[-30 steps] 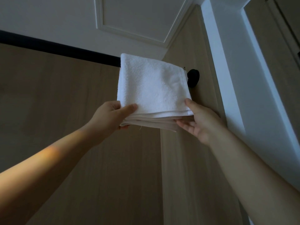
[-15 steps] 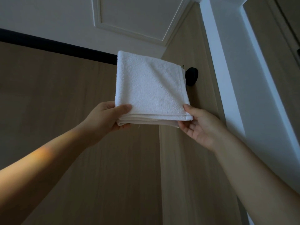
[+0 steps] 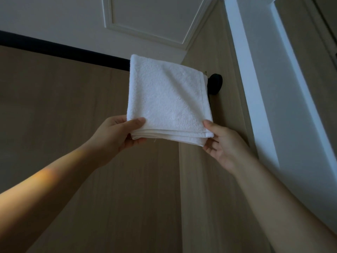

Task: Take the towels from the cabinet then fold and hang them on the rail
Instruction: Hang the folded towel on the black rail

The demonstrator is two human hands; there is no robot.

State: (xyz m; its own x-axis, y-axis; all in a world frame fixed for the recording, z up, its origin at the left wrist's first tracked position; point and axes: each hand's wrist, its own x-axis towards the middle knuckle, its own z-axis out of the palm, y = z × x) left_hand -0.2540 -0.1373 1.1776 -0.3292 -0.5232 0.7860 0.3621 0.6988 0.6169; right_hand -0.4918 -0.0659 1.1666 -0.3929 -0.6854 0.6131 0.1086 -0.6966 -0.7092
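I am watching 1 white towel (image 3: 167, 99), folded into several layers and draped over the black rail (image 3: 63, 52), a little toward 12 o'clock from the middle of the view. The rail runs in from the 9 o'clock edge and climbs across to a round black mount (image 3: 216, 84) at about 1 o'clock, fixed to the wood-panelled side wall (image 3: 209, 179). The towel hangs at that end of the rail, its right edge just beside the mount. The left hand (image 3: 116, 136) reaches in from 8 o'clock and pinches the towel's lower left corner, with the thumb laid flat on the front face and the fingers curled under the stacked edges. The right hand (image 3: 224, 145) reaches in from 4 o'clock and grips the lower right corner, thumb tip on the front by the hem and fingers beneath the layers. Between the 2 hands the bottom edge shows the layers slightly fanned apart, and it slopes down toward the right hand. A thin loose thread hangs from that edge near the left hand's fingers. Behind the towel I see a second wood-panelled back wall (image 3: 54, 125). A white ceiling (image 3: 145, 19) with a raised moulding lies toward 12 o'clock, and a white door frame (image 3: 255, 88) stands at 3 o'clock.
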